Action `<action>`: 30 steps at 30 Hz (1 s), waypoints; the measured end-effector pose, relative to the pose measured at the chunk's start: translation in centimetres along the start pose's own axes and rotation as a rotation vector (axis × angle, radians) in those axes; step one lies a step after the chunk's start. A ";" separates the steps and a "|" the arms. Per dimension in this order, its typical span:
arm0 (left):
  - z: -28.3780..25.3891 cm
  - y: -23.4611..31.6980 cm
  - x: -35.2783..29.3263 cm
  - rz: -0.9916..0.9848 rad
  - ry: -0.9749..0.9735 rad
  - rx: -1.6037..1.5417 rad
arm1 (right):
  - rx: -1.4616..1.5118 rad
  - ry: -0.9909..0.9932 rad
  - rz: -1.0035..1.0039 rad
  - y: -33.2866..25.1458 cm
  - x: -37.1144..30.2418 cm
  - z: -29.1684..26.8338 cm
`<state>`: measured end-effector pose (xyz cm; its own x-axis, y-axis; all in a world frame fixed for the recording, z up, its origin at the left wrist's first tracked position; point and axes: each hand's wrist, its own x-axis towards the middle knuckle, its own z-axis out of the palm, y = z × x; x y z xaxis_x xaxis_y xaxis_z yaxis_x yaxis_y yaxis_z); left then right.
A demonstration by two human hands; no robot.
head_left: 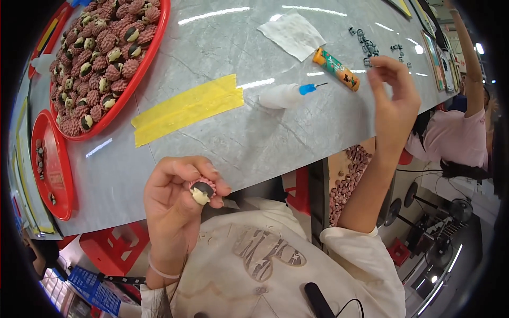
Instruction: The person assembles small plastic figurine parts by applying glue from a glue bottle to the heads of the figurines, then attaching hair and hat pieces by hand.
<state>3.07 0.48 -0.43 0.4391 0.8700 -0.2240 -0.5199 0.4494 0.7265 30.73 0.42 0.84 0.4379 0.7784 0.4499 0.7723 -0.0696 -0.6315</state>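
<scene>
Closest in, the left hand (pixel 177 199) pinches a small pink toy (pixel 202 191) with a black-and-cream face between thumb and fingertips, just over the near edge of the grey surface (pixel 222 53). Held so lightly there, it could slip and drop into the lap. Farther out, the right hand (pixel 391 93) hovers half open, holding nothing, above tiny dark beads (pixel 367 45); a careless sweep might scatter them. Between lie a yellow tape strip (pixel 185 108), a white squeeze bottle (pixel 283 96) with blue tip, an orange-and-green tube (pixel 336 69), and white paper (pixel 291 34). Far left, a red tray (pixel 140 74) holds many finished pieces.
</scene>
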 end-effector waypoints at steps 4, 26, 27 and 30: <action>0.3 0.3 0.3 -0.054 0.014 0.022 | -0.283 -0.097 0.000 3.2 1.9 0.2; 1.4 -0.3 0.2 -0.091 -0.058 0.008 | 1.189 -0.667 0.355 -7.6 -5.5 0.8; 1.4 -0.3 0.1 -0.081 -0.072 -0.001 | 1.133 -0.629 0.356 -8.5 -5.8 1.1; 1.2 -0.4 -0.2 -0.047 -0.029 0.034 | 0.949 -0.532 -0.051 -8.9 -6.6 2.6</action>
<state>4.06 -0.15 0.13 0.4843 0.8414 -0.2399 -0.4732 0.4826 0.7370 19.78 -2.49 1.82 -0.0161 0.9528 0.3032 0.0139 0.3034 -0.9528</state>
